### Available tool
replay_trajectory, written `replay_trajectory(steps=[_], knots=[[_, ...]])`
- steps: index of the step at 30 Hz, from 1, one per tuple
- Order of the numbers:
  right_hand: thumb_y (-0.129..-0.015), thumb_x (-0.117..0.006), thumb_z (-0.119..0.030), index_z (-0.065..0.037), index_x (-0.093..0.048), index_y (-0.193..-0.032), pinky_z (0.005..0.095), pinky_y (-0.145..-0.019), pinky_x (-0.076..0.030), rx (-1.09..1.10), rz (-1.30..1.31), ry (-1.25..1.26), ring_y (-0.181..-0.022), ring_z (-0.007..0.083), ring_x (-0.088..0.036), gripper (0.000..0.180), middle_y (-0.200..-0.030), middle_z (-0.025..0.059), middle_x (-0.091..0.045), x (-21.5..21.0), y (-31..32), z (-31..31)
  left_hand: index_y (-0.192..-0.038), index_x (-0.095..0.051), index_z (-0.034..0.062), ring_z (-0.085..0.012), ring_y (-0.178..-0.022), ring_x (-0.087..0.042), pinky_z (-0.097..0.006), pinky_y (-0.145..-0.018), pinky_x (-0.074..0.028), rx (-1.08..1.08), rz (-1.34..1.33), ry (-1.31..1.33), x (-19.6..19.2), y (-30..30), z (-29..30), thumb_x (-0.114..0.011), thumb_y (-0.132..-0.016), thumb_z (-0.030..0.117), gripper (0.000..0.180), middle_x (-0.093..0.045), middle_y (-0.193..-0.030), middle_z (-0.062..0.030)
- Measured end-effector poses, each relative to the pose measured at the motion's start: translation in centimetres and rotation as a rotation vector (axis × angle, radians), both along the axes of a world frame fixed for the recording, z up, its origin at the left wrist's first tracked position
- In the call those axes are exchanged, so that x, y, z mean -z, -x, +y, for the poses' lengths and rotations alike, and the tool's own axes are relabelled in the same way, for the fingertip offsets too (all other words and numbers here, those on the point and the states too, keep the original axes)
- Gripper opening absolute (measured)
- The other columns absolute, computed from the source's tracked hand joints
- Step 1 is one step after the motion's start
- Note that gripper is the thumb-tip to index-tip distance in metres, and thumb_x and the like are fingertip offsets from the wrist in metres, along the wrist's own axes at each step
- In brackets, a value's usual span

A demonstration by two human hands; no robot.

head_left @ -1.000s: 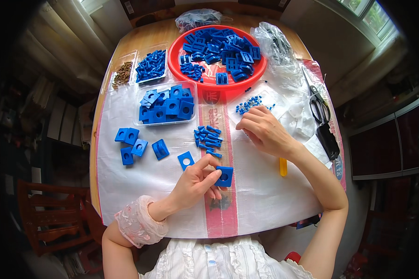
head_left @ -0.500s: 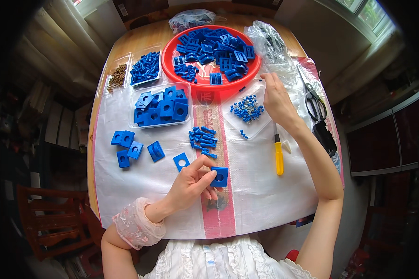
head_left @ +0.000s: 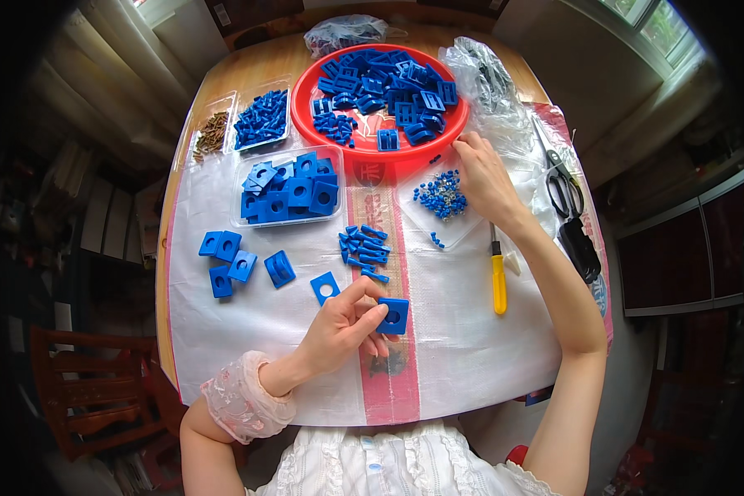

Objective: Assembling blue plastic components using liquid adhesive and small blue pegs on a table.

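Note:
My left hand (head_left: 344, 328) pinches a square blue plastic piece with a round hole (head_left: 393, 315) between thumb and fingers, above the near middle of the table. Beyond it lies a pile of slim blue plastic pegs (head_left: 364, 247), and a flat blue square plate with a hole (head_left: 324, 286) sits just to its left. My right hand (head_left: 489, 183) reaches over the right side of a shallow clear tray (head_left: 422, 226) of tiny blue-and-silver parts (head_left: 441, 195). Its fingertips are closed together; whatever is between them is hidden.
A red basin (head_left: 301, 107) of blue plastic parts stands at the back. To the left are clear boxes of blue squares (head_left: 299, 192), blue pegs (head_left: 261, 116) and brown screws (head_left: 212, 134). A yellow-handled screwdriver (head_left: 498, 283), black-handled scissors (head_left: 565, 194) and plastic bags (head_left: 485, 83) lie right.
My right hand has shifted slightly left and nearer, over the tray, its fingers drawing together. The left hand keeps hold of the square blue piece. The whole view has shifted a little.

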State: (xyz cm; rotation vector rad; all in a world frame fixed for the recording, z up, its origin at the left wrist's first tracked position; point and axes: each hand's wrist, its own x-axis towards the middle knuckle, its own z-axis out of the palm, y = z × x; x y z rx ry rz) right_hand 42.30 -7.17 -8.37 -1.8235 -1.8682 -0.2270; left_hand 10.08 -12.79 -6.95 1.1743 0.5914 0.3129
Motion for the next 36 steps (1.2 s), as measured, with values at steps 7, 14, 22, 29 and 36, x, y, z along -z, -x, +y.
replay_trajectory(steps=[7, 14, 22, 29, 36], knots=[[-0.079, -0.048, 0.004, 0.009, -0.057, -0.11, 0.0416, -0.093, -0.044, -0.06, 0.018, -0.012, -0.104, 0.0343, -0.055, 0.032, -0.11, 0.0195, -0.056, 0.1, 1.6, -1.0, -0.109, -0.047, 0.0069, -0.0107, -0.061, -0.067, -0.018, -0.05, -0.05, -0.004, 0.002, 0.002, 0.0, 0.0, 0.0, -0.049, -0.101, 0.015, 0.012, -0.07, -0.086, -0.009], [-0.083, -0.051, -0.001, 0.008, -0.056, -0.115, 0.0402, -0.095, -0.043, -0.091, -0.033, 0.037, -0.104, 0.0341, -0.055, 0.033, -0.107, 0.0196, -0.057, -0.7, 3.4, -1.8, -0.11, -0.047, 0.0067, -0.0106, -0.06, -0.067, -0.019, -0.05, -0.051, -0.002, 0.004, -0.005, -0.1, 0.0, 0.1, -0.048, -0.101, 0.015, 0.012, -0.07, -0.085, -0.0091], [-0.093, -0.056, -0.02, 0.003, -0.06, -0.1, 0.0412, -0.095, -0.042, -0.069, -0.101, 0.067, -0.102, 0.0319, -0.056, 0.024, -0.102, 0.0178, -0.058, -1.2, 4.5, -1.9, -0.11, -0.047, 0.0064, -0.0104, -0.06, -0.066, -0.018, -0.05, -0.051, 0.004, 0.003, -0.003, -0.1, 0.0, 0.1, -0.048, -0.101, 0.014, 0.011, -0.07, -0.085, -0.0097], [-0.093, -0.055, -0.018, 0.004, -0.06, -0.095, 0.0418, -0.097, -0.041, -0.118, -0.086, 0.054, -0.102, 0.0318, -0.056, 0.023, -0.099, 0.0171, -0.058, -1.1, 5.1, -1.8, -0.11, -0.047, 0.0064, -0.0109, -0.06, -0.067, -0.019, -0.051, -0.051, 0.004, 0.002, 0.003, -0.3, 0.0, 0.1, -0.048, -0.101, 0.014, 0.012, -0.069, -0.086, -0.0095], [-0.093, -0.053, -0.017, 0.007, -0.06, -0.097, 0.0424, -0.1, -0.04, -0.171, -0.099, 0.026, -0.105, 0.0343, -0.056, 0.025, -0.101, 0.0196, -0.058, -1.1, 6.0, -2.3, -0.109, -0.047, 0.0064, -0.0112, -0.06, -0.067, -0.019, -0.05, -0.051, -0.004, 0.01, 0.004, -0.3, -0.1, 0.1, -0.048, -0.101, 0.014, 0.011, -0.069, -0.086, -0.0088]])
